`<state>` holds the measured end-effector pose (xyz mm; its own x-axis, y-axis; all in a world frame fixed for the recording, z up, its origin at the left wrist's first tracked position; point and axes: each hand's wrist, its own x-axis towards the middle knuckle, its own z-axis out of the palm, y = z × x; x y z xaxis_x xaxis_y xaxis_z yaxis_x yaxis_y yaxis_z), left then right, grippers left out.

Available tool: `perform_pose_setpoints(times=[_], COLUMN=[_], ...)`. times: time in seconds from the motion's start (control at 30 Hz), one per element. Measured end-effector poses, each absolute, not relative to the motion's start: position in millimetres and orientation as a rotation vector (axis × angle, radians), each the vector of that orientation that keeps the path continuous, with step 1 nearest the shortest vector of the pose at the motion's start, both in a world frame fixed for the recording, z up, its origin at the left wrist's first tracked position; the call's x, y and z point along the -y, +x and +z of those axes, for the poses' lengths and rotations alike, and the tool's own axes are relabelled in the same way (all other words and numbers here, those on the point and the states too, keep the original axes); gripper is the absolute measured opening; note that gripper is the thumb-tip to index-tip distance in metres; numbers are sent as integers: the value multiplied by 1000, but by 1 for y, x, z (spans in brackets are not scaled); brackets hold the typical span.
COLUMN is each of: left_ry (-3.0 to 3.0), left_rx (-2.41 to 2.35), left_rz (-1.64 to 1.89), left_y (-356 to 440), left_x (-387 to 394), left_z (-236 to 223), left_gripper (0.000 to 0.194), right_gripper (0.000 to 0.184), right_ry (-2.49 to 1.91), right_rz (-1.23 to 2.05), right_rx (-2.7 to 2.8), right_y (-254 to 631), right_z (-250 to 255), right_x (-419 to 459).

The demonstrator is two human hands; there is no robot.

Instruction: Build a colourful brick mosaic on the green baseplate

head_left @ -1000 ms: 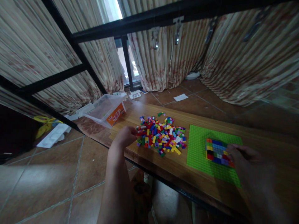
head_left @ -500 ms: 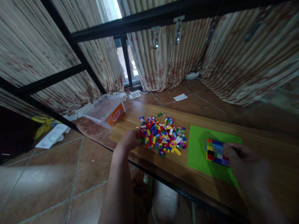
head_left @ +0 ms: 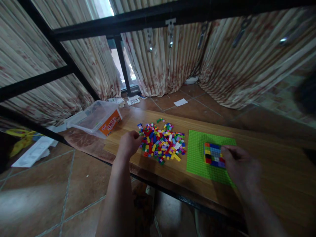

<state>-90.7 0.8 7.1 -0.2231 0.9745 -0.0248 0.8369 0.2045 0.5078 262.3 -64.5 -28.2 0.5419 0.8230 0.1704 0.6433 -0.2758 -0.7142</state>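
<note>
A heap of small toy bricks (head_left: 161, 140) in many colours lies on the wooden tabletop. At its left edge is my left hand (head_left: 129, 143), fingers curled together; anything between them is hidden. Farther right, a green studded baseplate (head_left: 195, 154) lies flat. On it sits a low block of joined toy bricks (head_left: 214, 154), with red, yellow and black along its left side and blue and white inside. My right hand (head_left: 243, 166) is closed at the right edge of this block, thumb against it, covering that edge.
A clear plastic bin (head_left: 95, 120) with an orange label stands at the table's left end. Black metal bars (head_left: 138, 26) cross above and left of the table (head_left: 153, 174). Striped curtains (head_left: 158, 69) hang behind. A white paper (head_left: 181, 102) lies on the tiled floor.
The whole view has shifted, so things appear farther left. My left hand has drawn slightly up and back from the bricks. My right hand stays at the brick block's edge.
</note>
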Motion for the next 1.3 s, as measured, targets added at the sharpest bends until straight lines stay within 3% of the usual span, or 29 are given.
perform_pose_setpoints(times=[0.1, 0.3, 0.6, 0.77, 0.97, 1.3], left_ry=[1699, 1725, 1491, 1473, 1494, 1788], left_rx=[-2021, -1304, -779, -764, -908, -982], left_rz=[702, 741, 409, 412, 479, 432], left_y=[-79, -22, 61, 73, 78, 83], left_x=[-2, 4, 26, 28, 26, 23], left_z=[11, 13, -2, -8, -20, -26], left_gripper=[25, 29, 33, 35, 30, 28], right_gripper=[37, 27, 29, 19, 24, 20], right_ry=[-1941, -1735, -1387, -1425, -1632, -1669], right_rz=[277, 323, 684, 689, 501, 467], right_rx=[1081, 943, 1674, 1739, 1658, 1691], right_y=[272, 277, 253, 259, 288, 285], right_z=[-28, -22, -12, -15, -28, -40], right_x=[65, 69, 94, 96, 93, 89])
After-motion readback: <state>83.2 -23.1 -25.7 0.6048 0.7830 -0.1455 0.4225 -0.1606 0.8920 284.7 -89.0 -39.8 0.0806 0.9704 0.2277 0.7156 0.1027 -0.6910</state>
